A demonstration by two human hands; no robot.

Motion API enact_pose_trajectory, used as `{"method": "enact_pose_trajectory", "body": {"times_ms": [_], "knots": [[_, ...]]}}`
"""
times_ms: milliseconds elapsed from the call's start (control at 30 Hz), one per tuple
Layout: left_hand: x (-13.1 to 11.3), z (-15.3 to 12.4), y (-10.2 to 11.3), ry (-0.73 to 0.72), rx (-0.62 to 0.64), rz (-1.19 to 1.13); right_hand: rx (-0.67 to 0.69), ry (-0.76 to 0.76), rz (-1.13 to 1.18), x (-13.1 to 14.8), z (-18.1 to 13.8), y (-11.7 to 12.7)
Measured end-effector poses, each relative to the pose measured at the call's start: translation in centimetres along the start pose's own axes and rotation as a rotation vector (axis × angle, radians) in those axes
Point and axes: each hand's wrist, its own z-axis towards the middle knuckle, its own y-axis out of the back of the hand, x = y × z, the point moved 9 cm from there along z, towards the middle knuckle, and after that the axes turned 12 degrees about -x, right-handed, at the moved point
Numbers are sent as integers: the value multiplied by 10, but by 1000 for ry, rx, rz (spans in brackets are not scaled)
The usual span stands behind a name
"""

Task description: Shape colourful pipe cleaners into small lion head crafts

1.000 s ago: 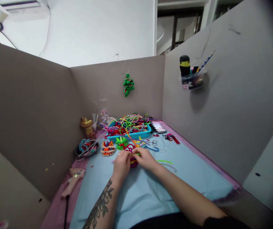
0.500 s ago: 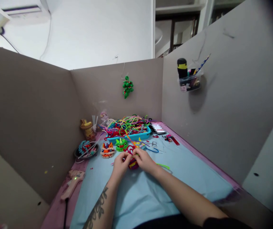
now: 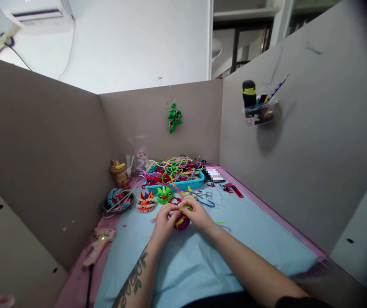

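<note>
Near the middle of the blue cloth, my left hand [image 3: 165,221] and my right hand [image 3: 197,212] meet with fingertips pinched together. A short stretch of yellow-green pipe cleaner [image 3: 189,208] shows at the right fingertips, and its green end [image 3: 221,222] seems to stick out past my right wrist. Just below the fingers is a round dark-red figure [image 3: 182,223] with yellow bits, partly covered by the hands. What the left fingertips pinch is small and mostly hidden. Behind them sit a green pipe-cleaner figure [image 3: 164,195] and an orange-and-cream one [image 3: 145,202].
A blue tray [image 3: 188,185] heaped with pipe cleaners stands at the back, with scissors [image 3: 208,195] before it. To the left are a dark bowl [image 3: 132,202] and a pink glue gun [image 3: 99,248] with a lit light. Grey panels [image 3: 164,145] enclose three sides.
The fingertips have drawn closer together above the dark-red figure. Less of the green pipe cleaner shows right of my wrist. The whole view has shifted slightly.
</note>
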Motion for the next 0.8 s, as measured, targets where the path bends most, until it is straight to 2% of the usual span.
{"method": "enact_pose_trajectory", "body": {"times_ms": [133,333,567,800], "knots": [[-1,0,-4,6,85,-63,-41,45,15,2,0,5],[5,-2,-9,68,183,-125,-20,83,42,6,-2,6],[-1,-1,-6,34,139,-15,-2,244,-9,21,-3,8],[-17,-1,-1,-80,64,142,49,332,-106,33,-4,8]]}}
